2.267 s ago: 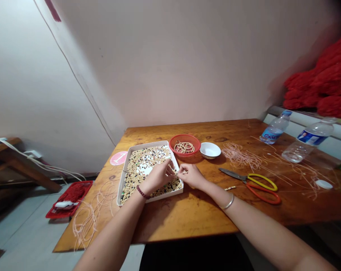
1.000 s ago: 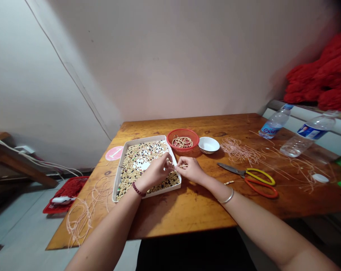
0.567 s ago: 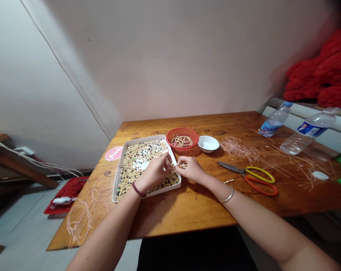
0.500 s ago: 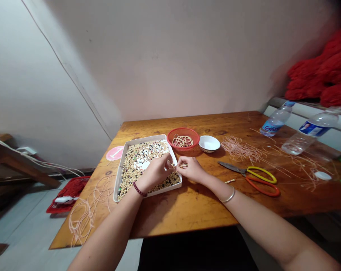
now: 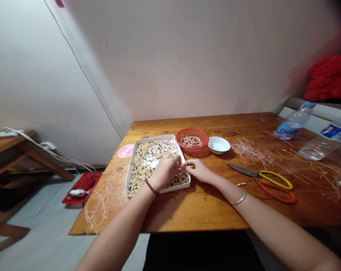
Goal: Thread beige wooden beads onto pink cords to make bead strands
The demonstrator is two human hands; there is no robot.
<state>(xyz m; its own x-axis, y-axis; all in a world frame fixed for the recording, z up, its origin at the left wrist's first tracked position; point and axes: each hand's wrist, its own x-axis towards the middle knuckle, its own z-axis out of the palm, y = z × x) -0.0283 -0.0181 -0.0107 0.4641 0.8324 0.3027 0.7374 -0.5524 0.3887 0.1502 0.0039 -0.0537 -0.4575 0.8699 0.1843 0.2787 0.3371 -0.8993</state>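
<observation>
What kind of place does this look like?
Probably a small bead-stringing workroom: a white tray of beads, loose pale cords and scissors lie on a wooden table.

left hand: fingers pinched | right hand: fingers pinched | hands nearly touching

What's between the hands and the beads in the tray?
Nothing visible blocks them. The left hand is already over the beads in the white tray. The right hand holds a short beaded cord and reaches over the tray's rim, which lies under its fingers.
</observation>
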